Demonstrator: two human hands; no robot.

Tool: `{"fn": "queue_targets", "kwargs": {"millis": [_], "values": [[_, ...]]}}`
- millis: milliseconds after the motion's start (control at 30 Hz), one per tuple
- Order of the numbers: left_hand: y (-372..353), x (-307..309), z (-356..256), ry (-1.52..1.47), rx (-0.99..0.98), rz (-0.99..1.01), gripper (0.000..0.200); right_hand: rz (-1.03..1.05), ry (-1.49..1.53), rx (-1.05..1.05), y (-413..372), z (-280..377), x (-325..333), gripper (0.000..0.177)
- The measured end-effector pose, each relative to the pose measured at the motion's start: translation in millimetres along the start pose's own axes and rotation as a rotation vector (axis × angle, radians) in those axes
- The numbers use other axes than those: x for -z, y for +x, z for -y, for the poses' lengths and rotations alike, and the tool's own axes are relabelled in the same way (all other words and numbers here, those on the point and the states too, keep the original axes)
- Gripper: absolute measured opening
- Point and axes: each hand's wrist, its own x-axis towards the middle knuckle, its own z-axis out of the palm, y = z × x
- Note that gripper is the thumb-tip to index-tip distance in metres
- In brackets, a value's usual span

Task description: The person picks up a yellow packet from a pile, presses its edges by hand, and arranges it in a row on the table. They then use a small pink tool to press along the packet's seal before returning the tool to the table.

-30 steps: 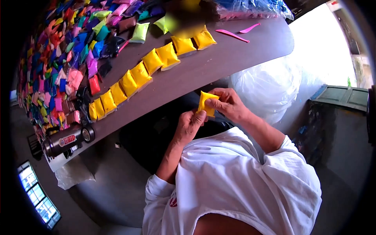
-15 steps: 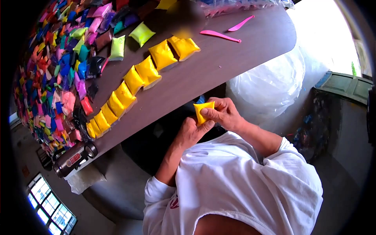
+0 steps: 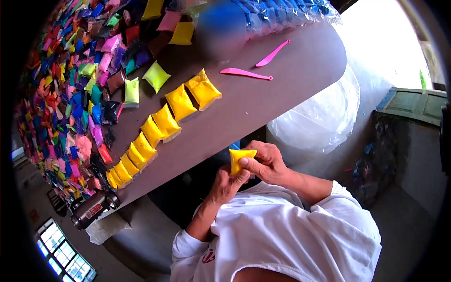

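A small yellow pillow-shaped packet [image 3: 238,156] is held between my two hands, just off the table's near edge. My left hand [image 3: 228,183] grips its lower part, the thumb pressed near the bottom. From the right, my right hand [image 3: 267,163] pinches it, thumb on the front face and the other fingers behind. Several similar yellow packets [image 3: 166,121] lie in a slanting row along the table [image 3: 206,127], some overlapping. What the packet contains is hidden by its wrapping.
A large heap of coloured packets [image 3: 77,101] covers the table's left side. Two pink plastic knives [image 3: 249,73] lie near the far right corner, by clear bags of blue items [image 3: 282,13]. A dark thermos [image 3: 94,209] is at lower left; a big translucent bag [image 3: 319,110] stands at right.
The camera view has tilted upward, so the table and hands appear lower. Both hands keep hold of the yellow packet, which is now slightly more upright.
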Motion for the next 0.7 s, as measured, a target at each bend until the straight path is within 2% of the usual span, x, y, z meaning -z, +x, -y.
{"fn": "queue_targets", "kwargs": {"millis": [67, 100, 133, 200, 267, 333, 400, 467, 533, 700], "values": [[1.0, -4.5, -9.3, -0.003, -0.039, -0.017, 0.041, 0.035, -0.133, 0.108, 7.1, 15.7, 7.4, 0.022], [1.0, -7.5, -12.0, -0.062, -0.046, -0.043, 0.04, -0.016, -0.282, 0.248, 13.8, 22.4, 14.6, 0.024], [2.1, -9.2, -15.4, -0.122, -0.057, -0.07, 0.039, -0.143, -0.408, 0.408, 25.4, 27.0, 19.2, 0.014], [5.9, -7.2, -19.6, -0.118, -0.057, -0.095, 0.039, -0.361, -0.576, 0.366, 38.1, 39.7, 31.9, 0.012], [9.3, -4.3, -16.7, -0.126, -0.069, -0.123, 0.044, -0.457, -0.716, 0.353, 59.7, 45.5, 46.9, 0.018], [10.6, -6.7, -19.1, -0.134, -0.068, -0.171, 0.045, -0.455, -0.741, 0.427, 80.9, 43.1, 63.8, 0.019], [9.1, -6.9, -20.0, -0.148, -0.056, -0.196, 0.045, -0.418, -0.937, 0.553, 95.7, 46.4, 73.1, 0.018], [7.8, -6.5, -25.2, -0.152, -0.05, -0.196, 0.045, -0.349, -0.995, 0.519, 104.8, 46.6, 74.8, 0.017], [7.8, -4.2, -25.8, -0.248, -0.034, -0.156, 0.04, -0.241, -1.191, 0.438, 111.1, 48.1, 71.2, 0.016], [12.0, -2.3, -23.2, -0.358, -0.017, -0.179, 0.044, -0.096, -1.338, 0.361, 123.4, 41.6, 56.1, 0.014]]}}
